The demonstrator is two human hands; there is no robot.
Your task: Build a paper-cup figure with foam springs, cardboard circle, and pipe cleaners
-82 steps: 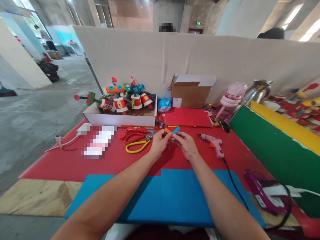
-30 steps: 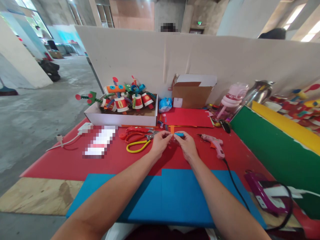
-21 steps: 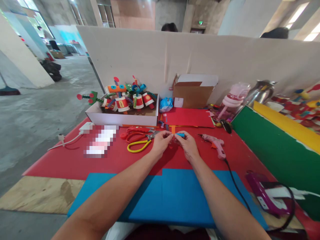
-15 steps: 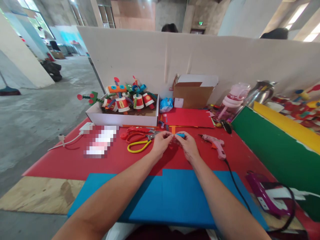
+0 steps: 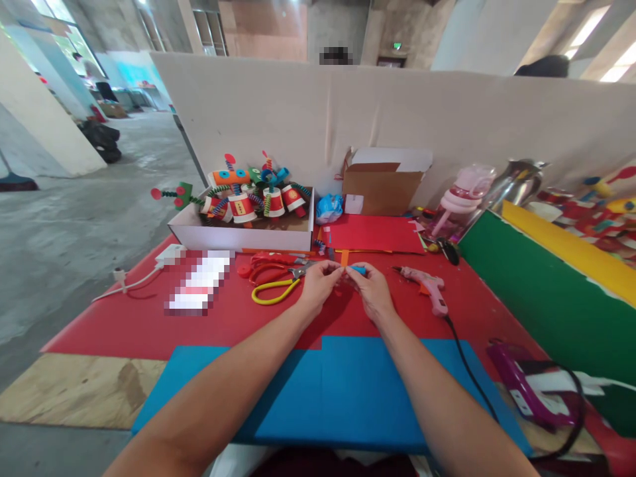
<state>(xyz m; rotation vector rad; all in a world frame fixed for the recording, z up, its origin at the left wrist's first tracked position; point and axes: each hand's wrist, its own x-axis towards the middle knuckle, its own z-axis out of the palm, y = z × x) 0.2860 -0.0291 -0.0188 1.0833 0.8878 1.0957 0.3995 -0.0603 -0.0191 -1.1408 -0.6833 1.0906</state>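
Note:
Over the red tabletop my left hand (image 5: 318, 283) and my right hand (image 5: 371, 289) nearly meet, thumb and fingers pinched in each. An orange paper strip (image 5: 344, 256) stands up between the fingertips, closest to my left hand, which grips its lower end. A small blue piece, like rolled or folded paper (image 5: 359, 270), pokes out from the pinch of my right hand. My fingers hide how the two pieces meet. Left of my left hand lie pliers with red handles (image 5: 271, 273) and a yellow-handled tool (image 5: 275, 291). A pink hot glue gun (image 5: 427, 283) rests to the right.
A white box (image 5: 243, 238) of paper-cup figures stands at the back left. Behind my hands are red paper sheets (image 5: 375, 233) and an open cardboard box (image 5: 380, 189). A green board (image 5: 536, 311) and a purple power strip (image 5: 534, 391) border the right side.

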